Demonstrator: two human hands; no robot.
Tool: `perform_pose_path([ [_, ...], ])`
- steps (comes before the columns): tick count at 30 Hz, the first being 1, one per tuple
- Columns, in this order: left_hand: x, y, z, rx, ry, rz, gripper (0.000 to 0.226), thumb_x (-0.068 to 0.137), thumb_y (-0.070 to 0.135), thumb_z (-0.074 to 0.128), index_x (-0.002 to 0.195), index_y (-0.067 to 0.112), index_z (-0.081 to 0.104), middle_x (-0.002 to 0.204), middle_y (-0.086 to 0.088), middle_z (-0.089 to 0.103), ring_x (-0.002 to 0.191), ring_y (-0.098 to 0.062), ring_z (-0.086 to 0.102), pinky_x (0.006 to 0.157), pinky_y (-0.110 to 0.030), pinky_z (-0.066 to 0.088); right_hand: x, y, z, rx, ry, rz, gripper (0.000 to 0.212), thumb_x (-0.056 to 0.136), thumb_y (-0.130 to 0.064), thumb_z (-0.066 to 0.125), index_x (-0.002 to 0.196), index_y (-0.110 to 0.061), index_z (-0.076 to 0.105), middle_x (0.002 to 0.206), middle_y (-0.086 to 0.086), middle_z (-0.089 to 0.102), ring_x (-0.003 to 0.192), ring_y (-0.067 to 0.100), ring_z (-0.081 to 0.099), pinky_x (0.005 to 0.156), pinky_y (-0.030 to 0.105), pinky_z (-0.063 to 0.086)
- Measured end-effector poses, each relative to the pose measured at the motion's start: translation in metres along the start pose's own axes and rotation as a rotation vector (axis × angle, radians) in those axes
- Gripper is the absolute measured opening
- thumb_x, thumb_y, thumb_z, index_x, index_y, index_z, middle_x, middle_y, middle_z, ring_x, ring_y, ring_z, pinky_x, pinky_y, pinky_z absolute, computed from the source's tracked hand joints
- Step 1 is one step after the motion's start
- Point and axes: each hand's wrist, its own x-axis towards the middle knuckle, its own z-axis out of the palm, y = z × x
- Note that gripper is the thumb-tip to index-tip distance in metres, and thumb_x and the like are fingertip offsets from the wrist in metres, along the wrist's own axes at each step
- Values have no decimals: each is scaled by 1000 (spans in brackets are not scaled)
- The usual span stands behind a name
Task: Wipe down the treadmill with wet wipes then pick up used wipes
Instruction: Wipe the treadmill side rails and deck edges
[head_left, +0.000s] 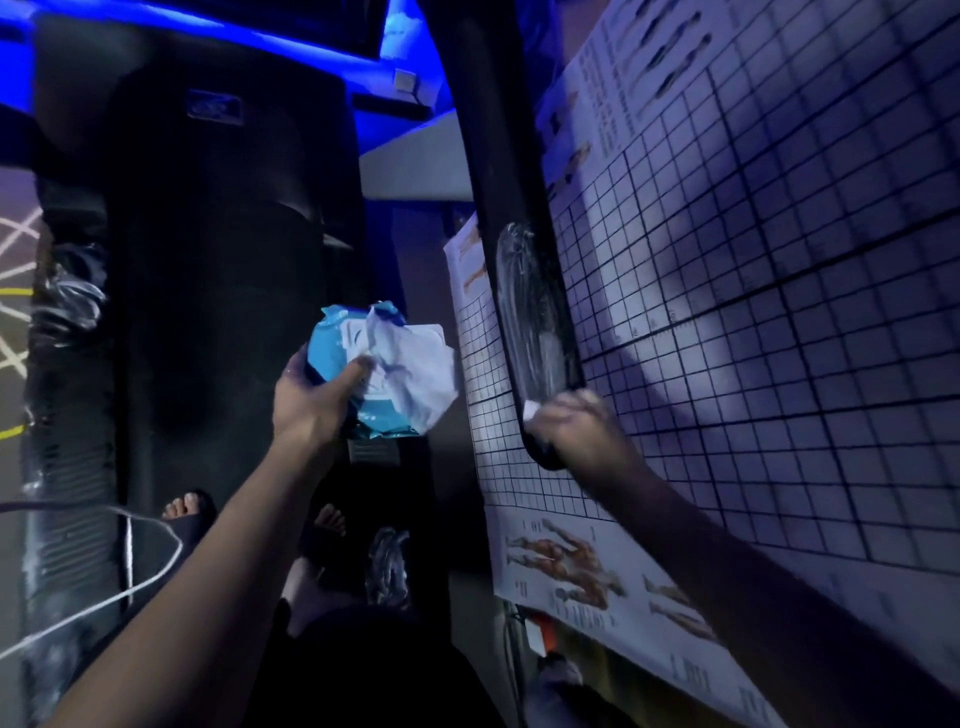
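Treadmill belt (223, 260) was seen at left, dark. A wipes pack (332, 343) with a crumpled wipe (415, 374) on top was gripped by the left hand (317, 395) above the belt. Wet streaks (530, 312) were visible on the right handrail (498, 182). A small wipe (531, 413) was pressed to the rail's lower end, clenched in the right hand (582, 426). A grid chart (779, 260) was hung at right.

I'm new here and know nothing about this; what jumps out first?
The blue pack of wet wipes in the middle, gripped by the left hand, with a crumpled white sheet spilling out. Just right of it, the right hand presses a small wipe against the dark handrail, streaked wet above. A gridded wall chart fills the right side.
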Motion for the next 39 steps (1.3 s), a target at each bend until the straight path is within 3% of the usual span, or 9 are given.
perform_pose_path([
  [5, -3, -1, -6, 7, -42, 9, 54, 82, 24, 88, 130, 22, 63, 108, -2, 78, 98, -26, 76, 89, -49, 62, -23, -10, 11, 119, 36, -158, 13, 85, -5, 76, 85, -17, 71, 79, -4, 63, 73, 16, 50, 70, 34, 40],
  [11, -14, -5, -3, -58, -64, 17, 57, 87, 13, 83, 137, 19, 58, 115, -5, 76, 102, -26, 75, 85, -39, 63, 33, 22, -39, 266, 462, 367, 22, 83, 4, 75, 100, -9, 79, 93, 8, 75, 77, 22, 67, 71, 15, 39],
  [16, -12, -2, -2, -33, -64, 16, 71, 83, 17, 87, 146, 22, 53, 115, -2, 76, 97, -22, 76, 81, -37, 63, -10, 18, -27, 306, 331, 314, 21, 92, 2, 64, 104, -8, 79, 96, 8, 73, 79, 19, 68, 72, -3, 35],
  [22, -4, 9, 7, -56, -65, 45, 70, 83, 17, 87, 144, 25, 54, 113, -1, 76, 96, -22, 76, 76, -36, 64, -12, -5, -19, 211, -36, 33, 19, 96, -33, 60, 81, -29, 72, 86, -7, 66, 79, 8, 61, 82, 42, 51],
  [27, 4, 13, 2, -101, -66, 91, 70, 83, 14, 85, 145, 25, 54, 116, -4, 76, 99, -23, 76, 79, -39, 63, 83, 20, -58, 327, 508, 276, 16, 91, 0, 67, 103, -5, 77, 99, 10, 70, 83, 16, 60, 71, 16, 43],
  [30, 5, 13, -1, -123, -65, 93, 72, 83, 12, 85, 146, 23, 52, 118, -7, 76, 101, -26, 75, 84, -42, 63, 137, 38, -77, 405, 630, 424, 18, 93, -2, 64, 106, -5, 76, 106, 14, 70, 92, 23, 63, 76, 25, 46],
  [33, 12, 13, -8, -86, -63, 87, 81, 77, 23, 92, 147, 27, 52, 115, -4, 77, 100, -27, 76, 91, -51, 61, 187, 51, -82, 279, 570, 455, 23, 93, 0, 61, 111, -4, 75, 111, 15, 68, 102, 31, 63, 88, 31, 46],
  [36, 23, 18, -14, -49, -63, 75, 99, 57, 42, 98, 146, 31, 53, 117, -1, 77, 104, -26, 75, 95, -54, 59, 214, 50, -71, 56, 372, 310, 23, 97, -2, 52, 109, 2, 70, 109, 14, 62, 95, 19, 54, 82, 14, 40],
  [39, 35, 33, -16, -50, -58, 86, 104, 52, 44, 96, 146, 29, 54, 120, -2, 76, 107, -25, 74, 98, -54, 57, 197, 31, -46, -13, 229, 199, 17, 80, 2, 73, 97, 1, 73, 106, 12, 64, 95, 20, 57, 82, 24, 52],
])
